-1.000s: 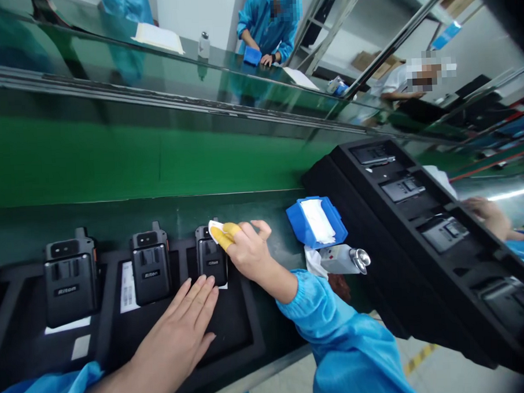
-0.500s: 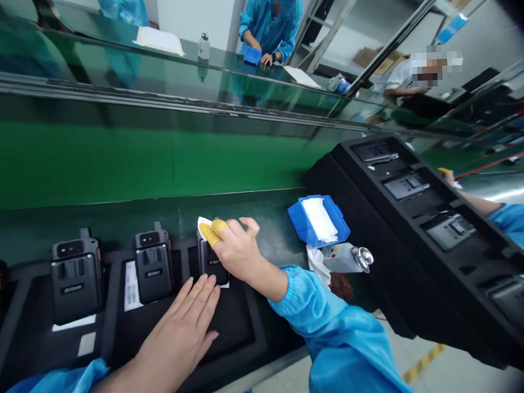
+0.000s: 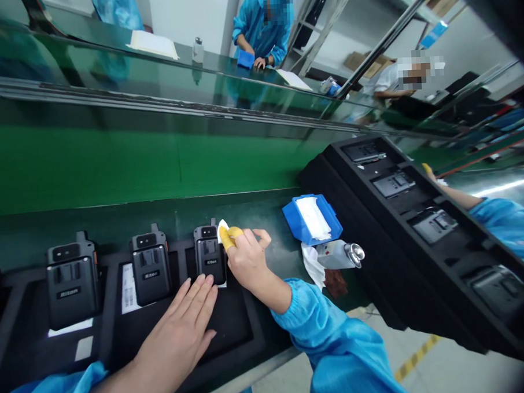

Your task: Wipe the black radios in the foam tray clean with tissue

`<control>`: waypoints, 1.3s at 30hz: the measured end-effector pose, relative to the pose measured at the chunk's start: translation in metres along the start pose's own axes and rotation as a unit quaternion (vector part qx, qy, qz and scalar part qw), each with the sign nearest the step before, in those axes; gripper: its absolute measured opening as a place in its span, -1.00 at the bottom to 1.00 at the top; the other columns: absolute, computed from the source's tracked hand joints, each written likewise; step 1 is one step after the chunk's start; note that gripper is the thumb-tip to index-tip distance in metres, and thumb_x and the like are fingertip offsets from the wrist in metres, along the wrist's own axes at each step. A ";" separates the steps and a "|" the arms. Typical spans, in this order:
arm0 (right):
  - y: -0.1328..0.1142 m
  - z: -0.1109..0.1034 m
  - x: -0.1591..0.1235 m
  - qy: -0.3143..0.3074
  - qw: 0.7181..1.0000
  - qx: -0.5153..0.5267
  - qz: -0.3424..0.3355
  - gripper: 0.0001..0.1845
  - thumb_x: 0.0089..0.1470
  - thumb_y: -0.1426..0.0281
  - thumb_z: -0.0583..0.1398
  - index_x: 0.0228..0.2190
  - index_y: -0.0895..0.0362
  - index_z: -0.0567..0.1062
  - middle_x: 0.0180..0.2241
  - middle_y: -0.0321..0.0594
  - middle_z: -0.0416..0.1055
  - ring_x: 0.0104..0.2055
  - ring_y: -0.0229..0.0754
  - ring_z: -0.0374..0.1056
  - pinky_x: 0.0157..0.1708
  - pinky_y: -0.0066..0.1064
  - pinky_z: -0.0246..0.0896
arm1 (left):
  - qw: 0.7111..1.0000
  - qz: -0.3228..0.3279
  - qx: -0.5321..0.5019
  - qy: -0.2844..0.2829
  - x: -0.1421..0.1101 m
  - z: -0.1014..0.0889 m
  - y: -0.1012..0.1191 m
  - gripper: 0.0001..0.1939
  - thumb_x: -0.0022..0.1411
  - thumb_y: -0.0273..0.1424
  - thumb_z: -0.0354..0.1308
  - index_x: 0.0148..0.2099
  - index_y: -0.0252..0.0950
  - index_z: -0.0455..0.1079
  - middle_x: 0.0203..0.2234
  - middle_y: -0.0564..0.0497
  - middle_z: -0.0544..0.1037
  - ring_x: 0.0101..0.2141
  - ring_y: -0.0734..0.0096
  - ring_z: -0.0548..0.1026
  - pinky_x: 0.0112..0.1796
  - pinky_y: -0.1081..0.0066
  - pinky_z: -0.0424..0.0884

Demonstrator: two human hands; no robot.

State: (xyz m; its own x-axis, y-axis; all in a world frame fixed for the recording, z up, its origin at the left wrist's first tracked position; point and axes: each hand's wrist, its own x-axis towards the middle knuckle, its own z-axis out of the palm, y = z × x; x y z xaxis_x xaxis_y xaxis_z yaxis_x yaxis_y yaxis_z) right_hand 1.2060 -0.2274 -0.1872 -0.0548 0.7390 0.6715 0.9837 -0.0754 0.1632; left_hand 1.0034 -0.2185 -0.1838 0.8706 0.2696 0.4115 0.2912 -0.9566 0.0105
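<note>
My left hand (image 3: 184,330) lies flat with fingers stretched out on the black foam tray (image 3: 233,331), just below a black radio-like device (image 3: 210,260). My right hand (image 3: 246,256), with a yellow finger cot, pinches a small white wipe (image 3: 222,229) against the right upper edge of that device. Two more of the same devices (image 3: 150,272) (image 3: 69,285) stand in the tray to the left.
A blue box of white wipes (image 3: 311,218) and a metal-capped bottle (image 3: 340,254) lie right of my hand. A long black tray of devices (image 3: 423,224) runs along the right, with another person's sleeve (image 3: 504,223) beside it. A green conveyor belt (image 3: 113,162) runs behind; people work beyond it.
My right hand has shifted the wipe from over the device's top to its right edge. My left hand has stayed flat on the tray.
</note>
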 end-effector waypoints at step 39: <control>-0.002 -0.032 -0.020 -0.029 0.999 0.035 0.013 -0.78 0.01 0.59 0.11 -0.50 0.12 0.51 -0.36 -0.23 0.32 -0.27 -0.25 0.10 -0.08 -0.21 -0.22 | 1.000 0.012 -0.011 -0.018 -0.003 -0.003 0.004 -0.58 0.29 -0.36 -0.11 0.07 -0.47 0.36 0.08 -0.23 0.39 0.10 0.16 0.34 0.20 0.16 0.10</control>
State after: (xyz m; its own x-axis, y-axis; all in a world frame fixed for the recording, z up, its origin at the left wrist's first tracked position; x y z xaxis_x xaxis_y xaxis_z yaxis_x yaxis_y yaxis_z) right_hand 1.2000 -0.2632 -0.1779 -0.0217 0.7754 0.6311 0.9943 -0.0491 0.0946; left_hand 1.0002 -0.2232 -0.1824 0.8908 0.2502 0.3793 0.2621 -0.9648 0.0210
